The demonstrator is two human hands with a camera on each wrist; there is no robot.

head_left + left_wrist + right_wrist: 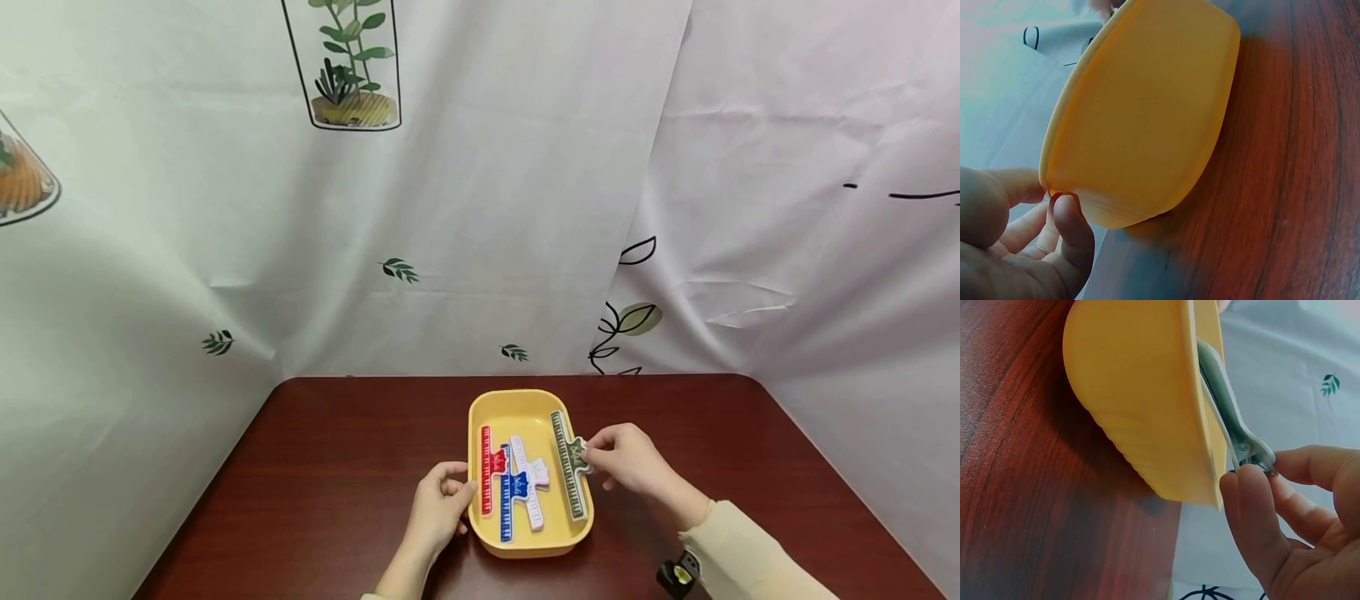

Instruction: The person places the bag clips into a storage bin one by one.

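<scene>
A yellow plastic tray (525, 404) sits on the table with several long ruler-edged clips in it. The red clip (486, 475), the blue clip (507, 508) and the white clip (534, 500) lie toward its left and middle, the blue and white ones close together. My right hand (630, 458) pinches the handle of a dark green clip (567, 467) at the tray's right rim; the right wrist view shows this clip (1225, 394) tilted over the rim. With thumb and fingers, my left hand (438, 508) grips the tray's left rim, also seen on the tray wall (1141, 112) up close.
Dark reddish-brown wood forms the table (360, 442) under the tray. Behind and on both sides hangs a pale curtain (487, 208) with leaf and jar prints. A small black device (678, 575) is strapped at the right wrist.
</scene>
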